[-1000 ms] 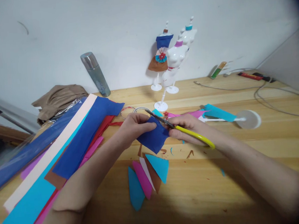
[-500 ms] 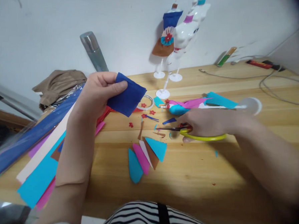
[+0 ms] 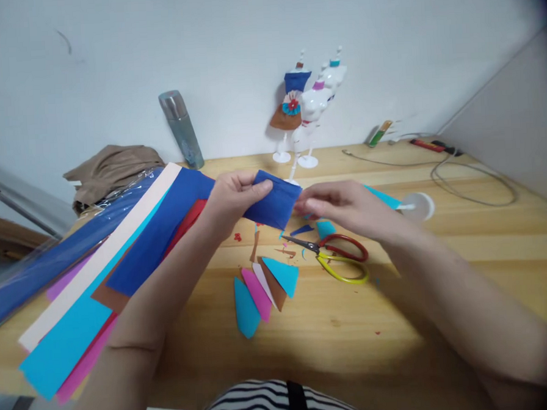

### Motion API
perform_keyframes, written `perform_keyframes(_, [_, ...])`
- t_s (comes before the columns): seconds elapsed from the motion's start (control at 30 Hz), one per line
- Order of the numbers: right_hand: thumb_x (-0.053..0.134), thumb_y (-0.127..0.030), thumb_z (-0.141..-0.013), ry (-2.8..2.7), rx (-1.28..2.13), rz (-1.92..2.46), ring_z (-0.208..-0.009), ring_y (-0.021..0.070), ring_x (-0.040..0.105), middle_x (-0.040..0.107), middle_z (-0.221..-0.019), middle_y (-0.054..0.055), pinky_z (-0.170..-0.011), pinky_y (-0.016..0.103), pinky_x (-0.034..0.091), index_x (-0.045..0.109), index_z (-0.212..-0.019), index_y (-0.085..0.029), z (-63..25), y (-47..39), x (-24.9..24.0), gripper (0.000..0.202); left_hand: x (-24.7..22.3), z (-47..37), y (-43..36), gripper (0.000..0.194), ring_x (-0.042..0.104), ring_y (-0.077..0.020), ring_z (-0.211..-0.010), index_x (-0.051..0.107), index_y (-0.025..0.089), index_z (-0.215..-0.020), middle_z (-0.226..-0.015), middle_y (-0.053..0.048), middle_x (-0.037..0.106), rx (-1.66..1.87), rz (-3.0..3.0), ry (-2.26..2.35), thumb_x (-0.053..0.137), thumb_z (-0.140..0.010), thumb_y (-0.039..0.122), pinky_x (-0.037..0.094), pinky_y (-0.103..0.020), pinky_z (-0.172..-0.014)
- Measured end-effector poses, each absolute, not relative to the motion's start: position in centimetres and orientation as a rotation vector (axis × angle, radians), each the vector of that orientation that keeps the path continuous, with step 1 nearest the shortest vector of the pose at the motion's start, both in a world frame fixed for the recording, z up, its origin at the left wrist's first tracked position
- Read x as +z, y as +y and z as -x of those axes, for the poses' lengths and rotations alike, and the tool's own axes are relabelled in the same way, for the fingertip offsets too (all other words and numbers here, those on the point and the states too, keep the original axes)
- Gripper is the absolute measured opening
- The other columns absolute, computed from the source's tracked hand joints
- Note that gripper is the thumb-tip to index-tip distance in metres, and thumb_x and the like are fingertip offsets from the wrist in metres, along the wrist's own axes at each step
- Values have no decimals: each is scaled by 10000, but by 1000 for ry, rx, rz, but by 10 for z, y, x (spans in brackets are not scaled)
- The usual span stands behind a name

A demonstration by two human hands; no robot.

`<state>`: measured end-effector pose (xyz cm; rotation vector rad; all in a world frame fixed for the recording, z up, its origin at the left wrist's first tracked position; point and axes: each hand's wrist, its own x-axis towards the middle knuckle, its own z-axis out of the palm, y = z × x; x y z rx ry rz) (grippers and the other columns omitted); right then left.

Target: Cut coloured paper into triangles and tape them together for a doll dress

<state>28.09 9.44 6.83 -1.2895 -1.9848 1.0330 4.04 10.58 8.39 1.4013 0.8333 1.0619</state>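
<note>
A folded blue piece (image 3: 273, 206) is pinched between the thumb and fingers of my left hand (image 3: 239, 197), raised over the table. At its right edge is my right hand (image 3: 342, 204), with thumb and fingertips close together; whether they grip the edge is unclear. Scissors (image 3: 319, 246) with one red and one yellow handle lie on the table below my right hand. Several cut pieces form a fan nearer me, among them a light blue one (image 3: 284, 276) and a pink one (image 3: 257, 294). Small scraps and a red flower (image 3: 237, 237) lie around.
Long coloured strips (image 3: 73, 325) cover the table's left side beside brown cloth (image 3: 115, 167). A bottle (image 3: 182, 130) and small white mannequins (image 3: 315, 105) stand at the back. A grey cable (image 3: 437, 175) and a round white base (image 3: 418, 206) are at the right.
My right hand has let go of the scissors and moved up to the blue piece. The camera view has shifted, and the blue piece appears lower and further right.
</note>
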Motion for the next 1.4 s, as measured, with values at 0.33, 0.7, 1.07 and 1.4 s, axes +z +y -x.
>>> perform_keyframes(0.33, [926,-468,-662,-1295,1192,1020,-488,126,533,599,-543,-30,-501,280,480,612,-644,-241,-224,108,63,388,72,-47,113,436,731,-167,-671,790,118,-841,-724,-39,774,1038,-1349,892,956,-620,456,608,-263,-660])
perform_keyframes(0.7, [864,-629,-769,-1359,1229,1058,-427,103,512,596,-480,2,-449,254,397,621,-563,-220,-249,126,57,519,79,-30,128,494,629,-116,-498,761,126,-720,-597,-44,722,718,-1391,951,1012,-555,519,534,-216,-522])
perform_keyframes(1.07, [742,-474,-899,-1432,1015,986,-490,124,516,563,-566,-31,-501,278,435,681,-778,-237,-253,132,49,273,67,-33,125,534,750,-191,-707,812,130,-751,-777,-82,808,932,-1266,994,959,-617,626,638,-317,-753])
perform_keyframes(1.4, [740,-293,-864,-1916,467,732,-1485,345,542,531,-1649,46,-1187,555,497,786,-1071,-332,-256,134,46,216,66,-32,127,575,716,-152,-583,788,110,-756,-761,-116,802,827,-1199,921,973,-617,637,598,-240,-586])
